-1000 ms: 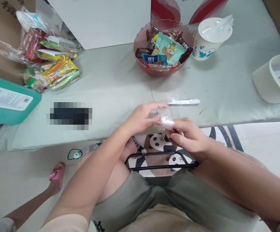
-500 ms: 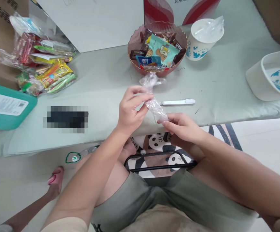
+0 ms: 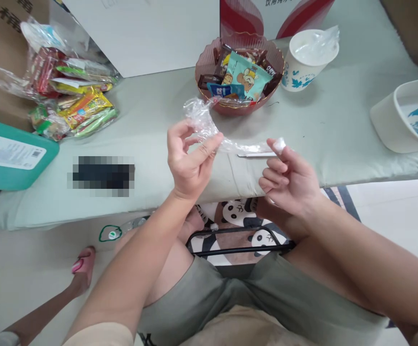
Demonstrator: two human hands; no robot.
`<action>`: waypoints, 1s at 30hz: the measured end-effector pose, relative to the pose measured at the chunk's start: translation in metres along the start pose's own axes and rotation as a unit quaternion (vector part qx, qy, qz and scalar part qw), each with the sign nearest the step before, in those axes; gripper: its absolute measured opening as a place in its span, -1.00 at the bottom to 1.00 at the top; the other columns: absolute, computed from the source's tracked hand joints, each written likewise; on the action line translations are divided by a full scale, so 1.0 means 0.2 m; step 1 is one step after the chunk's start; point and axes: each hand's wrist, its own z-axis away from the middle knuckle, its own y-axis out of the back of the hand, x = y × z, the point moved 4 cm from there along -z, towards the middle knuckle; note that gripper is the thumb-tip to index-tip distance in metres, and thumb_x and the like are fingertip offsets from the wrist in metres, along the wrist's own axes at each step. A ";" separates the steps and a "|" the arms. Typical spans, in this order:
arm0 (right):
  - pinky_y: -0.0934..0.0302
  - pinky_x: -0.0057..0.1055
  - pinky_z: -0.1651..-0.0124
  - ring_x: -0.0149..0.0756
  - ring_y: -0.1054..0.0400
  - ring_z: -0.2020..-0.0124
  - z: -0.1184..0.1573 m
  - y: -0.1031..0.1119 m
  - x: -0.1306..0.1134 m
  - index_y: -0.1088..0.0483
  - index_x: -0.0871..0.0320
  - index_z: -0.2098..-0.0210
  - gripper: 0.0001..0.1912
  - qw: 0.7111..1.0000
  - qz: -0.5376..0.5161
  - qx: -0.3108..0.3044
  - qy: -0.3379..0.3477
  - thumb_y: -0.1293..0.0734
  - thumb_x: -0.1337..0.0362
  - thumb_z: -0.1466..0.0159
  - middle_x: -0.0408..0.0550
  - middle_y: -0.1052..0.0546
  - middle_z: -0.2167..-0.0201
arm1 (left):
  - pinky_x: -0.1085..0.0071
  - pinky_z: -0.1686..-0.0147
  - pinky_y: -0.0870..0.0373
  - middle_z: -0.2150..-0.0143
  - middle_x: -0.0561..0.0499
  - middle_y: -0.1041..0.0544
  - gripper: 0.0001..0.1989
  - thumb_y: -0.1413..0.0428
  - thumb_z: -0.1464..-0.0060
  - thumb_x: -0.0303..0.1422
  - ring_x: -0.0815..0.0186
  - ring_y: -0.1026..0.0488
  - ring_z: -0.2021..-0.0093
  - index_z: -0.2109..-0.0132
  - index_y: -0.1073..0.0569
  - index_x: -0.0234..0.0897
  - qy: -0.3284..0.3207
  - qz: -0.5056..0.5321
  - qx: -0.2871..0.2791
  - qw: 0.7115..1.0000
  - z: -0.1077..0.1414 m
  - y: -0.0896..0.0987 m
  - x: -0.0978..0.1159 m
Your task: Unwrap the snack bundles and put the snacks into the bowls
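Observation:
A crumpled clear plastic wrap (image 3: 232, 145) stretches between my two hands over the table. My left hand (image 3: 191, 161) pinches its wider, bunched part, just in front of the pink bowl. The other end is held between thumb and forefinger of my right hand (image 3: 288, 179), with a whitish twist at the fingertips. Under the wrap, partly covered by it and my right hand, lies a white pen-like tool (image 3: 257, 155). Snack packets (image 3: 247, 77) fill the ribbed pink bowl (image 3: 239, 108) behind the wrap.
Right of the bowl stands a paper cup (image 3: 299, 72) holding plastic; farther right is a white bin (image 3: 385, 120). Bagged snacks (image 3: 86, 108), a green container (image 3: 46, 154) and a blurred dark object (image 3: 103, 175) are on the left. A person's foot in a pink slipper (image 3: 84, 264) shows below.
My right hand has moved up and to the right, pulling the wrap out sideways. My left hand has shifted slightly left. The pen-like tool is now more covered.

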 end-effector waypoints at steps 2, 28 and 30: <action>0.16 -0.39 0.57 -0.46 0.24 0.67 0.00 0.02 -0.02 -0.37 -0.01 0.34 -0.69 1.000 0.014 -0.014 0.001 -0.40 -0.09 -0.20 -0.36 0.03 0.66 | 0.13 -0.11 -0.51 -0.14 -0.09 -0.36 -0.60 -0.07 -0.30 0.09 0.11 -0.43 -0.17 0.02 -0.63 -0.02 0.013 0.012 0.057 0.998 -0.02 0.04 -0.06; -0.39 -0.33 0.24 -0.33 -0.46 0.34 0.07 -0.08 -0.04 -0.47 0.07 0.26 -0.71 0.961 0.216 -0.098 0.141 -0.55 0.09 -0.15 -0.13 -0.57 0.37 | 0.22 -0.10 -0.54 -0.01 -0.06 -0.71 -0.74 -0.03 -0.37 -0.32 0.19 -0.64 -0.06 0.04 -0.63 -0.22 0.028 0.106 -0.290 0.951 -0.01 -0.18 0.18; -0.37 -0.34 0.25 -0.34 -0.43 0.36 0.07 -0.06 -0.06 -0.45 0.07 0.30 -0.77 0.954 0.238 -0.057 0.172 -0.52 0.13 -0.18 -0.14 -0.54 0.39 | 0.33 0.08 -0.57 0.09 -0.05 -0.72 -0.76 -0.08 -0.34 -0.29 0.26 -0.66 0.12 0.10 -0.62 -0.25 0.110 0.160 -0.311 0.931 0.01 -0.21 0.19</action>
